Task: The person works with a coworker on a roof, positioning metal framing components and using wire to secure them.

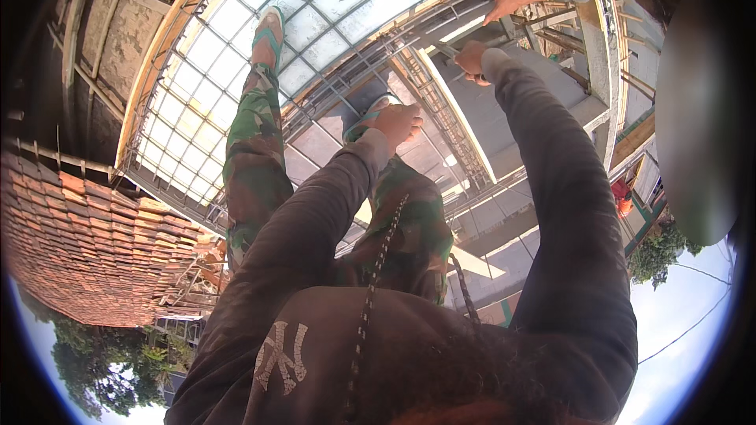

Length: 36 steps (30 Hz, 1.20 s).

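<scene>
My left hand (400,123) is closed, fingers curled, just above my sandalled foot (365,116); whatever it may grip is hidden. My right hand (472,60) reaches farther out, its fingers bent inward beside a pale board edge (455,102). Something small and dark shows under those fingers, too unclear to name. A long rebar cage (429,106) runs between my two hands. Just beyond my right hand, a co-worker's hand (512,1) has its fingers spread over the steel bars.
My other foot, in a green sandal (268,35), stands on the rebar mesh (185,110) at the left. Wooden formwork (153,59) edges the mesh. Openings drop to a lower level (543,94) at right. A tiled roof (87,244) lies at lower left.
</scene>
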Tool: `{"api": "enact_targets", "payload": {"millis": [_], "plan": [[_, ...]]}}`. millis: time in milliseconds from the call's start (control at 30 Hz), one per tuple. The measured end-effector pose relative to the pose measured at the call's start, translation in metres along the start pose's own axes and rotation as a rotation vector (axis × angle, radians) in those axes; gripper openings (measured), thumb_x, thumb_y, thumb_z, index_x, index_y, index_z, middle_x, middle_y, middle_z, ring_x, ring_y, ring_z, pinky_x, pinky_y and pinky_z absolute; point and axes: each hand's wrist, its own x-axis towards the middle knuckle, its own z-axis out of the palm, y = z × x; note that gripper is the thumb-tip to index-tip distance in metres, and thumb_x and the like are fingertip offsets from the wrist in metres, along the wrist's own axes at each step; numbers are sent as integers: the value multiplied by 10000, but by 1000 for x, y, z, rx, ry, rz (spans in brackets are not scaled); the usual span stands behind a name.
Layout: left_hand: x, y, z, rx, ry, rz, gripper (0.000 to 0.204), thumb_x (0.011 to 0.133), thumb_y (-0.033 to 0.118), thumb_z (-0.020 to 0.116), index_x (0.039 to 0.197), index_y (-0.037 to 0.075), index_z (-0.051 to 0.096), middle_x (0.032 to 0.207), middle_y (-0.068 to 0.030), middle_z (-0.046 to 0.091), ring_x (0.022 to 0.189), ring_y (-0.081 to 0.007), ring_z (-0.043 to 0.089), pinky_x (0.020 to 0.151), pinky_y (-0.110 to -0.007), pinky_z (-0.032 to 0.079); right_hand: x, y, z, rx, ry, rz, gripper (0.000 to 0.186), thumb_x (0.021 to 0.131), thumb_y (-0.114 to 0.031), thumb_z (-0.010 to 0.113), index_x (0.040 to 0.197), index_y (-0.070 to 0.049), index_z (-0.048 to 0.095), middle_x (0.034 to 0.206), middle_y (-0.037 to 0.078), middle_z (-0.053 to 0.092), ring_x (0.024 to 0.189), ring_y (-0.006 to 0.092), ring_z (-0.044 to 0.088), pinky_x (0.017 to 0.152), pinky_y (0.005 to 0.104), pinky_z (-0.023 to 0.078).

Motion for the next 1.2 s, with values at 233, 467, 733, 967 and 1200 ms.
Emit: {"api": "enact_targets", "payload": {"millis": [233,467,733,967,1200], "plan": [[100,27,5,-81,709,224,601,1008,406,567,1437,17,406,1393,-196,494,1212,-298,561,1066,-413,474,-98,-90,55,-425,135,100,253,964,-314,560,892,-73,582,656,58,555,532,182,522,397,345,374],[156,63,-22,-439,471,386,485,1012,346,585,1330,5,454,1282,-171,525,1186,-288,554,1085,-416,456,-107,-96,48,-312,24,65,253,1012,-275,511,926,-41,548,606,43,490,449,157,437,367,329,330],[161,85,-20,-457,480,429,145,1007,150,580,1071,21,572,1020,-105,623,937,-210,618,883,-356,544,-103,-126,54,-442,5,111,319,1032,-282,453,1109,2,577,641,34,468,478,110,404,376,289,296],[161,87,-14,-454,543,421,101,978,93,582,1032,8,593,954,-101,632,853,-198,622,801,-324,550,-91,-121,49,-474,1,125,197,998,-215,469,962,-41,554,616,50,489,456,154,434,367,332,328],[161,74,-10,-446,644,383,84,941,76,594,998,20,622,890,-72,622,817,-173,605,747,-305,529,-98,-96,57,-436,39,45,199,992,-198,457,1059,-41,559,656,44,505,472,152,455,364,352,365]]}}
